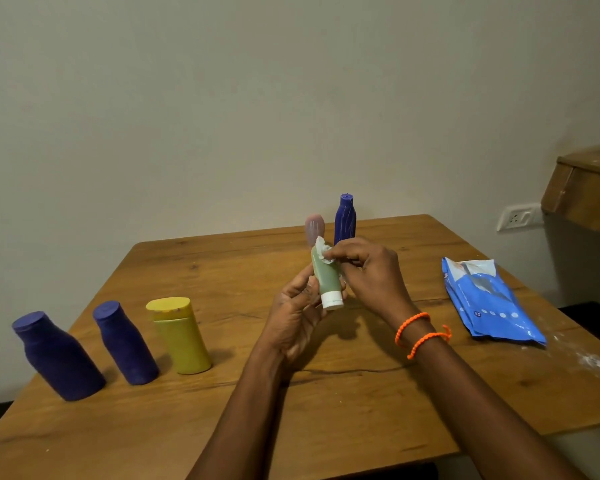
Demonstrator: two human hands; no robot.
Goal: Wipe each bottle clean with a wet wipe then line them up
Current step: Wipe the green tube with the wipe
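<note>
Here we see, nearest, three bottles standing in a row on the wooden surface (326,403) at the left: a large dark blue bottle (58,356), a smaller dark blue bottle (125,342) just beside it, and a yellow bottle (181,336) next along. Above the middle of the surface the left hand (297,318) grips a green tube (326,278) with its white cap pointing down toward us. The right hand (368,271), with orange bracelets (421,332) on the wrist, pinches a crumpled white wet wipe (324,253) against the tube's upper end. To the right lies a blue pack of wipes (489,303), flat on the surface. Farther back, a pink bottle (314,228) and a tall blue bottle (345,218) stand close together near the far edge, partly hidden behind the hands.
</note>
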